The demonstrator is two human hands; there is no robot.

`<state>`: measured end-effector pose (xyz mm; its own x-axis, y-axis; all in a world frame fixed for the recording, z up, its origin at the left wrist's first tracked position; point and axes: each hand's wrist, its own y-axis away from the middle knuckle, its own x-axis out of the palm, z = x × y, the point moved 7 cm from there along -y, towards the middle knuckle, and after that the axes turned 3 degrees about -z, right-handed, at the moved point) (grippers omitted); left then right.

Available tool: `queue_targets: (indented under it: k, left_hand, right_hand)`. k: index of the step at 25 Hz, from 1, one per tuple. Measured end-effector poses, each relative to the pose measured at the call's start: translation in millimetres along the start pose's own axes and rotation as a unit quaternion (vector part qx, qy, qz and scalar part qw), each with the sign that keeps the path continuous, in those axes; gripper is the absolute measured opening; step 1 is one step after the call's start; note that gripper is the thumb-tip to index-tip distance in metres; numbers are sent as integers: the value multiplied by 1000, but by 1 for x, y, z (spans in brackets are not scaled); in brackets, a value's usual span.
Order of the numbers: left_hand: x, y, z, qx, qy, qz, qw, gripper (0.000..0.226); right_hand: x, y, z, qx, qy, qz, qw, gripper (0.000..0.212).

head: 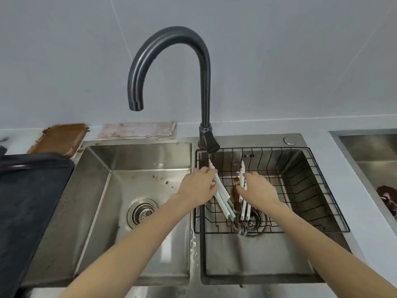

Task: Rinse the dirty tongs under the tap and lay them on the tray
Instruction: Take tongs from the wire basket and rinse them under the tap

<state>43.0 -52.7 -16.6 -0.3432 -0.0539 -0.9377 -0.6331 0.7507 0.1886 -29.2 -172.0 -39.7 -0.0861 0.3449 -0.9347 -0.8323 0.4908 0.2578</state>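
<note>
White and steel tongs (223, 198) smeared with brown lie spread in a V inside the black wire basket (305, 181) of the right sink basin. My left hand (198, 186) grips the left arm of the tongs. My right hand (256, 190) holds the right arm. The hinge end points toward me, over the drain. The dark gooseneck tap (171, 39) arches above, its spout over the left basin; no water runs from it. The dark tray (28, 190) sits at the far left on the counter.
The left basin (133, 168) holds brown specks and a drain strainer (142, 211). A stained cloth (139, 130) and a brown-smeared board (62, 136) lie behind the sink. Another basin (373, 151) at the right holds something dark red.
</note>
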Motion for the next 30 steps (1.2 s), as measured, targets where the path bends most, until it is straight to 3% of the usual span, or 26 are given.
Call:
queue_targets:
  k: [9, 18, 21, 24, 30]
  left_hand:
    - [43, -32, -2, -6, -30, 84, 996, 54]
    - [65, -30, -1, -39, -20, 122, 992, 56]
    - [64, -28, -6, -45, 23, 114, 992, 56]
    - [65, -24, -8, -71, 134, 109, 982, 55]
    - [52, -9, -8, -126, 276, 32, 952, 54]
  right_hand:
    - [31, -32, -14, 79, 10, 39, 996, 50]
    - [34, -40, -9, 122, -35, 62, 990, 35]
    - [31, -37, -10, 124, -64, 49, 989, 32]
    - [29, -30, -10, 123, -85, 35, 988, 31]
    - [21, -10, -4, 116, -111, 16, 987, 28]
